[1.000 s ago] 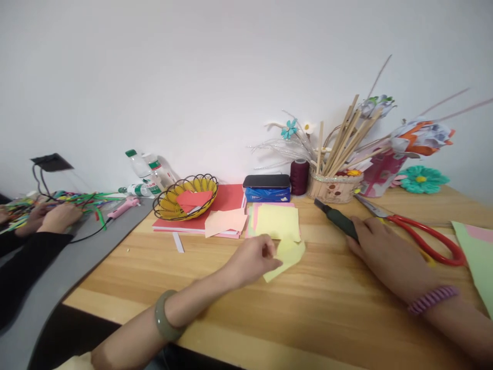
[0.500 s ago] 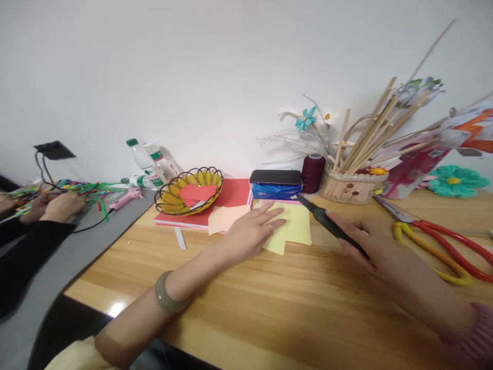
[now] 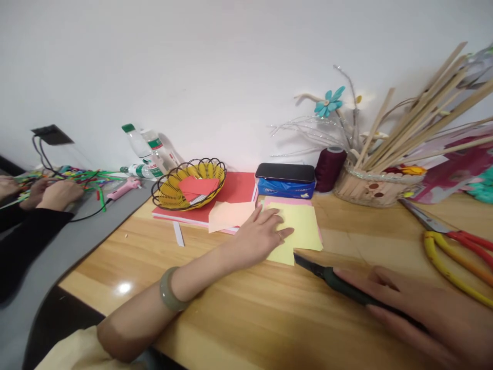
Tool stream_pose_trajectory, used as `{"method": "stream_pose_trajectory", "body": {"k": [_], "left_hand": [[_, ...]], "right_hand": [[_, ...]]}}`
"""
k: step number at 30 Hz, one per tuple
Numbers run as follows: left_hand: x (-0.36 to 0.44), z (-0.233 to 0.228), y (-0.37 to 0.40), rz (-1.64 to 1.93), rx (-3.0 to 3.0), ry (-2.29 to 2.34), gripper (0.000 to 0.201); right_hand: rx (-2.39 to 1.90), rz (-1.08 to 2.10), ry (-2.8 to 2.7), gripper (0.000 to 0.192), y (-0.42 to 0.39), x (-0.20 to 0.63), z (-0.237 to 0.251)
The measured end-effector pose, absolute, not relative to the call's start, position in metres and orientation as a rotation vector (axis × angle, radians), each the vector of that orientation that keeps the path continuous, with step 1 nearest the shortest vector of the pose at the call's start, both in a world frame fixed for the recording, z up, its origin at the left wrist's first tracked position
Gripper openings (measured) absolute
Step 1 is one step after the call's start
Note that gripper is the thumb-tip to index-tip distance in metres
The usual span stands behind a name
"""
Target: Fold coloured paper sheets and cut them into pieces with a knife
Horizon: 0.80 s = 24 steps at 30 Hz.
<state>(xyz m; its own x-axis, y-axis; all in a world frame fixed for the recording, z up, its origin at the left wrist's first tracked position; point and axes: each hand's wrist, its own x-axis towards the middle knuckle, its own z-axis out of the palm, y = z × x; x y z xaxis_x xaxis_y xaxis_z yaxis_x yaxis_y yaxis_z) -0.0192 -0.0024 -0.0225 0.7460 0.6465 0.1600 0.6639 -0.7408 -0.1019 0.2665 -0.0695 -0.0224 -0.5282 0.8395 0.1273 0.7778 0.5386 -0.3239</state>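
My left hand (image 3: 259, 235) lies on the yellow paper (image 3: 302, 226), fingers spread, pressing its left side. Peach paper (image 3: 227, 215) pokes out beside that wrist, and a little pink paper shows behind the yellow sheet. In my right hand (image 3: 412, 303) is a dark green utility knife (image 3: 354, 289), gripped along its handle. Its dark blade points left and its tip is by the lower right corner of the yellow paper; whether it touches the paper, I cannot tell. A yellow wicker basket (image 3: 162, 192) with red paper pieces rests on red sheets (image 3: 241, 187).
Behind the paper are a blue packet (image 3: 285, 189) with a black case (image 3: 285, 172) on it and a maroon thread spool (image 3: 330, 169). Large scissors (image 3: 435, 221) lie at right near a stick-filled holder (image 3: 379, 190). At left, another person's hands (image 3: 61, 195) work near a pink glue gun (image 3: 124, 190).
My right hand has brought the knife down and nearer, from beyond the paper's right edge to its lower corner. My left hand stays on the paper. The view has shifted slightly.
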Motion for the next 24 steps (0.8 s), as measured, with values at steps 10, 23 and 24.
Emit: {"method": "stream_pose_trajectory", "body": {"k": [10, 23, 24], "left_hand": [[-0.020, -0.031, 0.001, -0.130, -2.932, -1.243, 0.043], [-0.020, -0.030, 0.000, -0.131, -2.945, -1.235, 0.045], [-0.021, -0.030, 0.000, -0.137, -2.945, -1.233, 0.045]], "right_hand": [[-1.233, 0.156, -2.684, 0.048, -0.083, 0.264, -0.048], [-1.302, 0.290, -2.758, 0.050, -0.081, 0.266, -0.048], [-1.310, 0.304, -2.761, 0.050, -0.081, 0.267, -0.047]]}}
